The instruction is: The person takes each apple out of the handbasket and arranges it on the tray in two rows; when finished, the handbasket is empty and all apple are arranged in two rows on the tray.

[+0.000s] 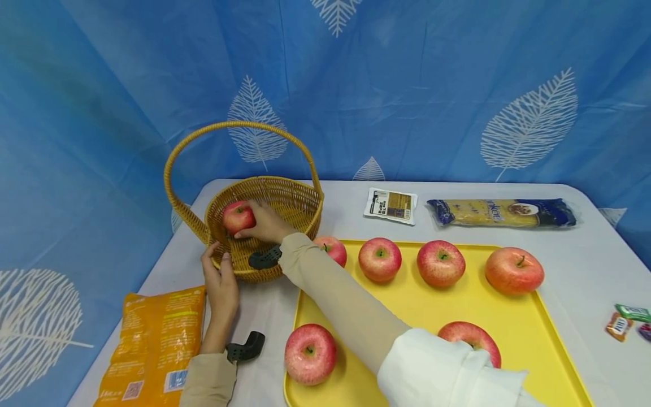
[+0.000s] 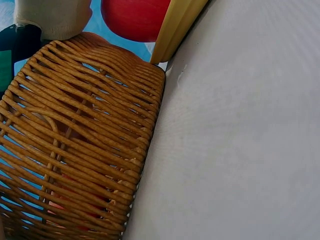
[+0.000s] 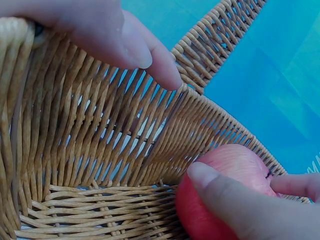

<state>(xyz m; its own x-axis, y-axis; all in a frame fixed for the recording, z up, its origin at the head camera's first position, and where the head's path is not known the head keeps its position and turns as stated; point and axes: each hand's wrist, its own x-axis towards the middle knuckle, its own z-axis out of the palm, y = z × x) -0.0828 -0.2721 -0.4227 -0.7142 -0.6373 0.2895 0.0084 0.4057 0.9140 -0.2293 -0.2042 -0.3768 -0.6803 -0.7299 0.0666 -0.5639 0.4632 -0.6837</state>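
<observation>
A red apple (image 1: 238, 217) is held by my right hand (image 1: 267, 222) inside the wicker basket (image 1: 259, 276), near its left side. In the right wrist view, the thumb presses one side of that apple (image 3: 222, 162) and a fingertip touches near its stem end. My left hand (image 1: 222, 288) grips the basket's near-left rim beside the handle base, thumb inside. Woven basket wall (image 2: 80, 135) fills much of the left wrist view, with red showing faintly through gaps. A yellow tray (image 1: 526, 333) to the right bears several apples, partly hidden by my right arm.
An orange packet (image 1: 157, 345) lies by my left forearm. Behind the tray are a small white-and-brown packet (image 1: 390, 206) and a long noodle-like package (image 1: 503, 213). Small wrapped sweets (image 1: 619, 327) lie at far right. The basket's tall handle (image 1: 244, 124) arches above it.
</observation>
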